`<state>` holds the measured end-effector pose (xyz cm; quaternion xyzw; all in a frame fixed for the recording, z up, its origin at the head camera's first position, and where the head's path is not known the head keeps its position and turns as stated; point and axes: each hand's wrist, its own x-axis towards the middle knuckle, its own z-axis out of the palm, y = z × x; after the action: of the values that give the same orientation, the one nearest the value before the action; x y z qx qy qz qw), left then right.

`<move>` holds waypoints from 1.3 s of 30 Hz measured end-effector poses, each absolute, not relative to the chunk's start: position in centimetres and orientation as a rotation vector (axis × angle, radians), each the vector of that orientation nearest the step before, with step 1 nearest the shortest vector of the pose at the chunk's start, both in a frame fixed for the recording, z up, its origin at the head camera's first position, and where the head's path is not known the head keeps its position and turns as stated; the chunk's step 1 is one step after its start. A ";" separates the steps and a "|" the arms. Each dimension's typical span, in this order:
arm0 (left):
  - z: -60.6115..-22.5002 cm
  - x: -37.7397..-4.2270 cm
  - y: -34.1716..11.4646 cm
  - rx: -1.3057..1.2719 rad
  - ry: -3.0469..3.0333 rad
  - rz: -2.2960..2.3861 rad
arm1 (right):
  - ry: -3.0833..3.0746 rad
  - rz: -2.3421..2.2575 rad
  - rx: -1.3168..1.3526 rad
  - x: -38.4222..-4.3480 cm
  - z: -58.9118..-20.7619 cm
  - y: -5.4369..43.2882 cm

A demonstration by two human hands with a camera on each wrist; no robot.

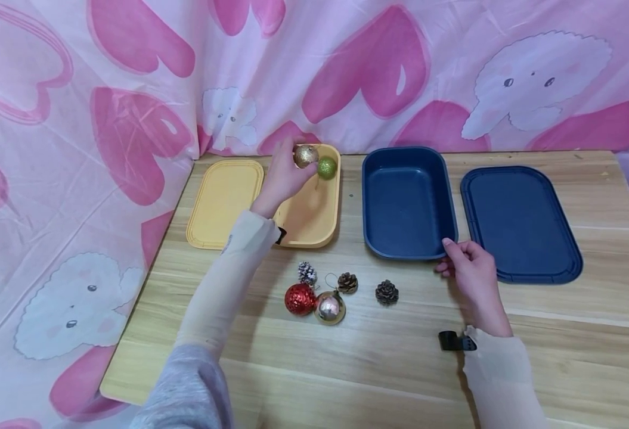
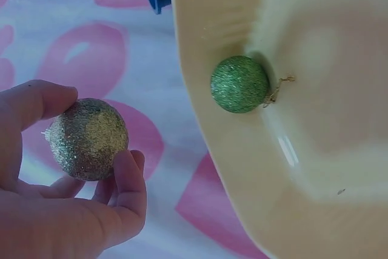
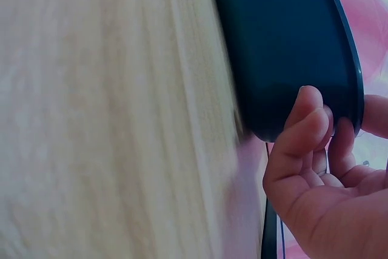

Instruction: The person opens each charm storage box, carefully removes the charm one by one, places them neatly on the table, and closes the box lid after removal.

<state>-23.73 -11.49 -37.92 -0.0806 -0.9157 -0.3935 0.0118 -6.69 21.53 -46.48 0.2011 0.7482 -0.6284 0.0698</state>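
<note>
A glittery gold ball ornament is pinched between the thumb and fingers of my left hand. That hand is over the far end of the yellow box. Inside the box, against its far corner, lies a green glitter ball with a small gold cord. My right hand grips the near right corner of the dark blue box, thumb on the rim and fingers curled beneath it against the outer wall. No object shows inside the blue box.
In front of the boxes lie a red ball, a shiny gold-pink ball, a frosted pinecone and two brown pinecones. A yellow lid is at left, a blue lid at right. A pink curtain hangs behind.
</note>
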 end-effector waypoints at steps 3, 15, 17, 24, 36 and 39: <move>-37.6 -23.0 -11.5 -0.303 -2.819 -1.262 | 2.244 -1.903 0.605 -6.7 -46.5 21.5; -36.9 -20.7 -11.0 -0.524 -2.734 -1.294 | 2.219 -1.933 0.615 -6.6 -46.6 21.5; -36.8 -20.4 -10.9 -0.534 -2.739 -1.287 | 2.216 -1.934 0.619 -6.6 -46.5 21.5; -36.8 -19.4 -10.8 -0.574 -2.756 -1.312 | 2.170 -1.994 0.623 -6.5 -46.4 21.4; -36.5 -17.9 -10.4 -0.604 -2.791 -1.469 | 2.062 -2.107 0.663 -6.5 -46.6 21.2; -36.5 -17.5 -10.5 -0.586 -2.828 -1.452 | 2.053 -2.122 0.662 -6.5 -46.6 21.2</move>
<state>-17.45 -10.47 -36.51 -0.1811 -0.8740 -0.4487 -0.0457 -6.49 21.17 -46.64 0.2184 0.6774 -0.7001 0.0576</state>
